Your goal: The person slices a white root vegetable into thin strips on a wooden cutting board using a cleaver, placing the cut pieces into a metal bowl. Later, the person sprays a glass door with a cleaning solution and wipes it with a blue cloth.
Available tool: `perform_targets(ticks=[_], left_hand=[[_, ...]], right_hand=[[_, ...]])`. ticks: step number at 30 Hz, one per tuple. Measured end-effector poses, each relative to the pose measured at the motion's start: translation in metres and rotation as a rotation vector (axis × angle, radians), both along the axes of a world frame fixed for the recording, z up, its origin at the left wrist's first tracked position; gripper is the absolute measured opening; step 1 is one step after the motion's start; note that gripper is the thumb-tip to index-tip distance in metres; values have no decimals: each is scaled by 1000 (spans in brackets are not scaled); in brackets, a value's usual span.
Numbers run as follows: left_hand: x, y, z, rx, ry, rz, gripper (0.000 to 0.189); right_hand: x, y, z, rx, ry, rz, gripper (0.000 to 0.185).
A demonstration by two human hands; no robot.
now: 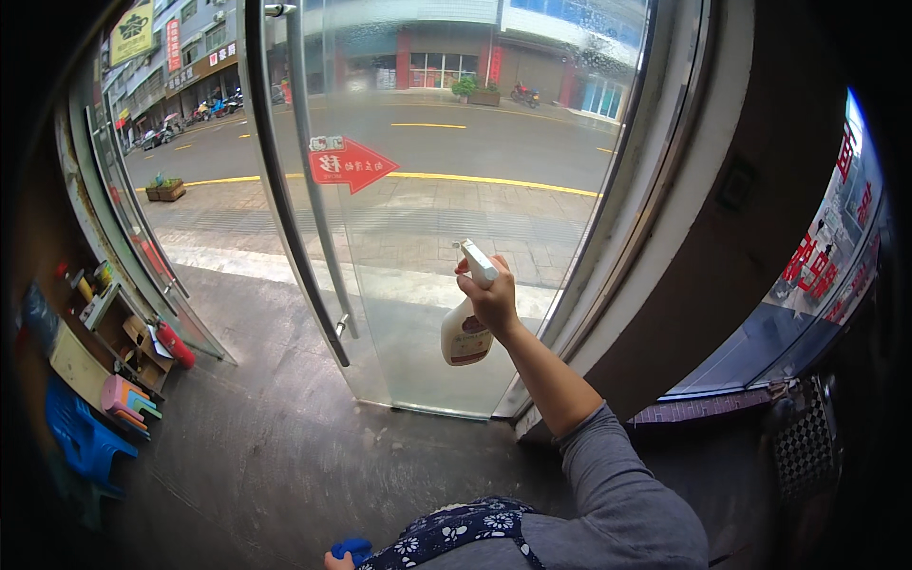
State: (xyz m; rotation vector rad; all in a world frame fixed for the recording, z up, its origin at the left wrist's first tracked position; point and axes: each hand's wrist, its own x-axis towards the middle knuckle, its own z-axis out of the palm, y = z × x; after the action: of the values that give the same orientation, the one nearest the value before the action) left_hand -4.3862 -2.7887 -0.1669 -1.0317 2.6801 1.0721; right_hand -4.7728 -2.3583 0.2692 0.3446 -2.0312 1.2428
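Observation:
My right hand [493, 296] grips a white spray bottle [467, 335] by its neck, its trigger head [479, 263] upright and its nozzle pointing toward the glass door [442, 214]. Wet drops and a hazy film show on the upper part of the pane. A red arrow sticker [353, 165] is on the glass, left of the bottle. Low at the bottom edge, my left hand [339, 561] holds a blue cloth [352, 548] beside my patterned apron [456, 531]; only part of that hand shows.
A long metal door handle [296, 214] runs down the pane's left side. Further left stand a red fire extinguisher [173, 345], a blue plastic chair [82, 434], stacked stools [125, 399] and a shelf [103, 305]. A thick pillar [684, 228] rises at the right.

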Motion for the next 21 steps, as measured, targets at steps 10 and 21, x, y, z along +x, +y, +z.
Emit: perform_targets(ticks=[10,21], left_hand=[[-46,-9,3,20,46,-66,38],[-91,-1,-1,473,-110,-228,41]], right_hand=[[35,68,33,21,193,-218,5],[42,86,87,-66,279,-174,10]])
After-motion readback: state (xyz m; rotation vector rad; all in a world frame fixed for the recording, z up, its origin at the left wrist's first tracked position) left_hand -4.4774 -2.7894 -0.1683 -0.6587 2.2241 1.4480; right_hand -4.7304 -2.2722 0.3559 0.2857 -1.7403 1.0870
